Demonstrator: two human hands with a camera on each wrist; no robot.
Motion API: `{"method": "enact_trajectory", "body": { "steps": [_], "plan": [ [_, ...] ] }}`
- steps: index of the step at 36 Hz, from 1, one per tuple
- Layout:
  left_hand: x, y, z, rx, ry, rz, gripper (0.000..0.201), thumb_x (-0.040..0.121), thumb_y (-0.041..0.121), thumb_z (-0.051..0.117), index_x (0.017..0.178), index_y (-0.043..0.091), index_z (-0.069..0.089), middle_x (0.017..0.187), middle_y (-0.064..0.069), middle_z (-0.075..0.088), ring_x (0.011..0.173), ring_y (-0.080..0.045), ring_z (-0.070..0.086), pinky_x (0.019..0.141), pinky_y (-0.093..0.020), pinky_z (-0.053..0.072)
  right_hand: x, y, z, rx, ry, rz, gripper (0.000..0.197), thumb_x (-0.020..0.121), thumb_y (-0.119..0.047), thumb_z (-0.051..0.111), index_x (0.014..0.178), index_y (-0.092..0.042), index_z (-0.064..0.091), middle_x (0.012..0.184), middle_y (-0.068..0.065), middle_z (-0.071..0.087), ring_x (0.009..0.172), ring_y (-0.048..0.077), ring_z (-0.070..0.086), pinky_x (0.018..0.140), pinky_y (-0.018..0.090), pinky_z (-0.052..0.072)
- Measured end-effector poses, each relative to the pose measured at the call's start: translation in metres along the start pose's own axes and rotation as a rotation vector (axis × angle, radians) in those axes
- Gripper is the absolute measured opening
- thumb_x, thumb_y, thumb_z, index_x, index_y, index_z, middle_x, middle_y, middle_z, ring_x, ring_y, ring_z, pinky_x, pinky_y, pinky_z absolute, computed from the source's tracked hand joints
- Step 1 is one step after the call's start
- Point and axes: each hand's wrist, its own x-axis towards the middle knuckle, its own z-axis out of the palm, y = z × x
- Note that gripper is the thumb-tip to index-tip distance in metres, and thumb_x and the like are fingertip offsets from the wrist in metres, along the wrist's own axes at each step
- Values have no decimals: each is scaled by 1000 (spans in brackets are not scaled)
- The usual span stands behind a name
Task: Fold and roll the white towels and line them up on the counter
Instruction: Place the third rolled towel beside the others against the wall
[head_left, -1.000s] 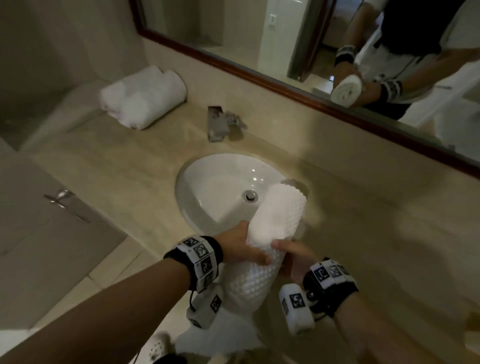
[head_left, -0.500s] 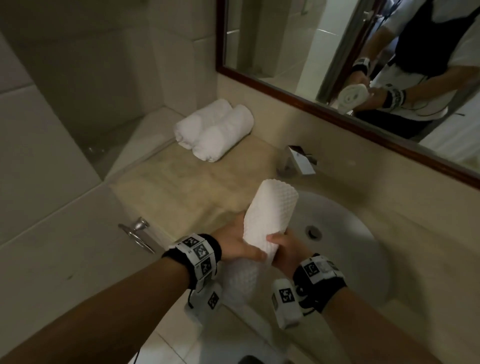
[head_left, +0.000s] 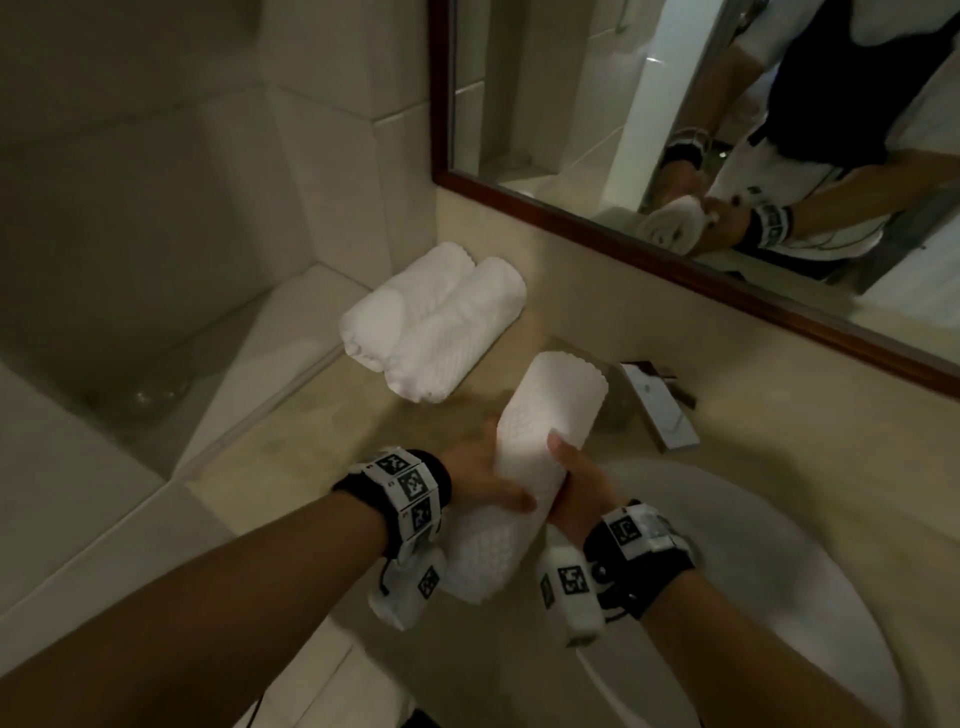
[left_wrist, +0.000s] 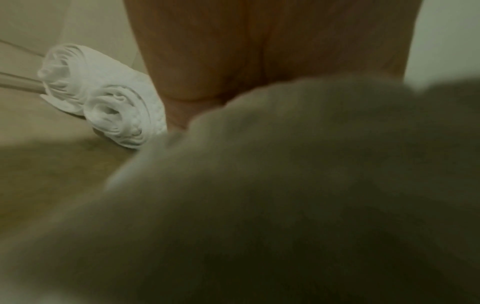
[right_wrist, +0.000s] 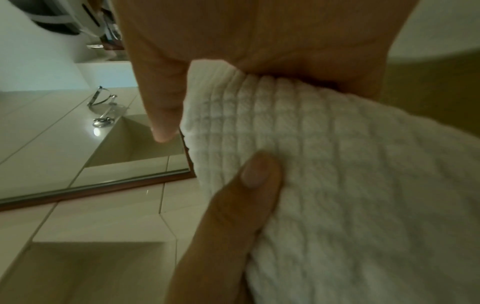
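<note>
A rolled white waffle-weave towel (head_left: 540, 441) is held in the air over the beige counter (head_left: 322, 452), just left of the sink. My left hand (head_left: 485, 480) grips its left side with the thumb across the front. My right hand (head_left: 571, 480) wraps its right side, thumb pressed into the weave (right_wrist: 337, 164). Two more rolled white towels (head_left: 436, 327) lie side by side on the counter at the back left corner, their spiral ends (left_wrist: 114, 115) facing me. The held roll (left_wrist: 285, 185) fills the left wrist view as a blur and hides my left fingers.
A white oval sink (head_left: 727, 571) is set into the counter at the right, with a chrome faucet (head_left: 660, 410) behind it. A wood-framed mirror (head_left: 675, 270) hangs above. A tiled ledge (head_left: 249, 353) drops off left of the counter.
Both hands have carried the rolled towel leftward, from above the sink toward the two rolls in the corner. My head has turned left with it.
</note>
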Motion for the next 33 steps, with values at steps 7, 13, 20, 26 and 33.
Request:
{"method": "enact_trajectory", "body": {
  "steps": [7,13,20,26,33],
  "plan": [
    [50,12,-45,235,62,-30,122,63,60,78,152,23,2,155,1,20,142,-23,22,116,-40,18,68,-35,19,234,175,187,70,68,-66,58,117,-15,58,112,15,63,105,34,58,82,52,48],
    [107,11,-83,205,-1,-93,98,76,46,76,150,18,18,152,-5,29,138,-22,29,114,-35,20,130,-67,46,340,225,167,79,85,-69,41,139,-12,43,133,14,51,93,31,56,77,47,45],
    [158,9,-85,271,54,-153,112,67,50,80,148,6,17,147,-12,33,134,-28,35,114,-39,28,171,-79,40,334,228,232,85,78,-67,56,140,-10,44,135,20,51,115,35,54,105,53,38],
    [198,7,-60,358,12,-212,128,68,62,72,151,5,-7,157,-17,12,142,-30,21,117,-41,20,186,-92,30,-30,513,263,86,86,-66,45,148,-9,27,151,16,33,134,33,38,112,47,30],
    [204,13,-71,442,-39,-270,92,93,45,50,150,0,-7,158,-19,7,145,-32,14,118,-44,14,174,-78,38,-711,503,264,65,97,-51,37,137,0,41,135,22,51,120,36,51,100,40,43]
  ]
}}
